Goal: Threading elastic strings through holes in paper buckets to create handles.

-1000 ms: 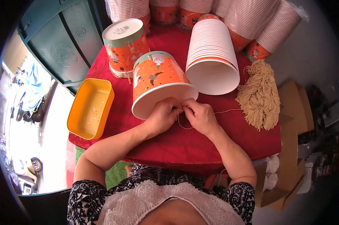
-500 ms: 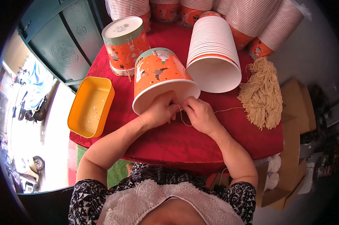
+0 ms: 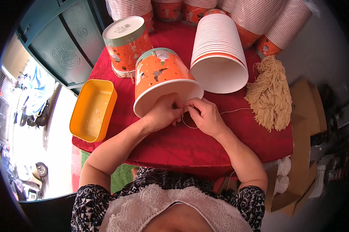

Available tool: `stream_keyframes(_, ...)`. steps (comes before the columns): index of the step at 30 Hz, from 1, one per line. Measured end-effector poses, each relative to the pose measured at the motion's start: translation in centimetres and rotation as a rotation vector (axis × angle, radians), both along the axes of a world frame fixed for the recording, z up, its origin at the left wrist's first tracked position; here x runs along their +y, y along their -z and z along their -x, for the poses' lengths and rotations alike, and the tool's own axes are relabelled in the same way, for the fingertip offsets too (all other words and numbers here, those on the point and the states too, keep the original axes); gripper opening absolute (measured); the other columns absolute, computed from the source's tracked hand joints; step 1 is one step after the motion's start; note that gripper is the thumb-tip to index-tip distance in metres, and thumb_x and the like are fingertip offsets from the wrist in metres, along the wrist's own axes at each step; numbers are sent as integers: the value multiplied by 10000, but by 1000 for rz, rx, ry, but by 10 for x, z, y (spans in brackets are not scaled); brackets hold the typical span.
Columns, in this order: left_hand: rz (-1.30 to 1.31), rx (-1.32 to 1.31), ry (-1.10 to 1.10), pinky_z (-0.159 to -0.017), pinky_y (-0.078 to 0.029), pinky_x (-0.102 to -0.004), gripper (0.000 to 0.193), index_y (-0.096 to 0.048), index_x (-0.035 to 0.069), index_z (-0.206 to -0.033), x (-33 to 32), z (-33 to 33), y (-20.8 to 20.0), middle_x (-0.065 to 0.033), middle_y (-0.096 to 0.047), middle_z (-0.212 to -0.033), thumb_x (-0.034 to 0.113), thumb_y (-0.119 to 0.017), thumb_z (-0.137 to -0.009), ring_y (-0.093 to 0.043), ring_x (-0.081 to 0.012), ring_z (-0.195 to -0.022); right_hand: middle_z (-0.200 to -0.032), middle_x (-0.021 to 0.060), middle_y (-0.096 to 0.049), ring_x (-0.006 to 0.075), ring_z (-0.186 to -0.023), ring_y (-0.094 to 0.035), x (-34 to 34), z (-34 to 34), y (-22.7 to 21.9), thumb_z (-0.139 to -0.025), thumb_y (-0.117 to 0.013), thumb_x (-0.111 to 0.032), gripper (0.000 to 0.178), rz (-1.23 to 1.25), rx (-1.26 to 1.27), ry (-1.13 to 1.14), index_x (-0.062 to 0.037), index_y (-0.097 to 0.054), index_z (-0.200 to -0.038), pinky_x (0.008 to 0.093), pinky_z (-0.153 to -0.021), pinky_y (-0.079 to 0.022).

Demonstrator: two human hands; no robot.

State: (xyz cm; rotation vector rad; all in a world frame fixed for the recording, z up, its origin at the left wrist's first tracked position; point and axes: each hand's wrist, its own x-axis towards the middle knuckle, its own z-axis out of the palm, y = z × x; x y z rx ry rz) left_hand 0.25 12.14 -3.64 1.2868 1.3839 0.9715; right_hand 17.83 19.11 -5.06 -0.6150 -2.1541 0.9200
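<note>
The head view looks down and forward from above the wearer's chest (image 3: pixel 178 220) onto the counter (image 3: pixel 174 152). It sits near, its wide fisheye picture bending straight edges outward.

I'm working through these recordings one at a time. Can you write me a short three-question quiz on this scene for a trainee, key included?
1. Multiple choice: Which way does the open mouth of the orange-patterned bucket at the hands face?
A) Toward the person
B) Away from the person
C) Straight up

2. True or false: The yellow container is on the person's left side of the red-covered table.

3. Fill in the blank: The thin thread reaches from the right hand toward the ____ on the right side of the table.

Key:
1. A
2. True
3. bundle of tan yarn
</note>
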Motion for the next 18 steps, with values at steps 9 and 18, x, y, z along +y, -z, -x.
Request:
stream_keyframes(9, -401, 398, 26, -675, -495, -356, 114, -557, 19, -875, -6, -8, 9, -131, -610, -823, -34, -588, -778, -616, -260, -774, -854, 201, -648, 399, -800, -638, 0, 6, 12, -823, -585, -31, 164, -129, -33, 111, -48, -650, -973, 468, -690, -525)
stream_keyframes(18, -706, 737, 59, -703, -502, -440, 118, -536, 1, -901, -6, -12, 8, -190, -581, -889, -24, -541, -786, -612, -380, -809, -861, 218, -650, 417, -819, -636, -2, 7, 11, -816, -582, -45, 203, -144, -58, 130, -68, -650, -1006, 494, -703, -520)
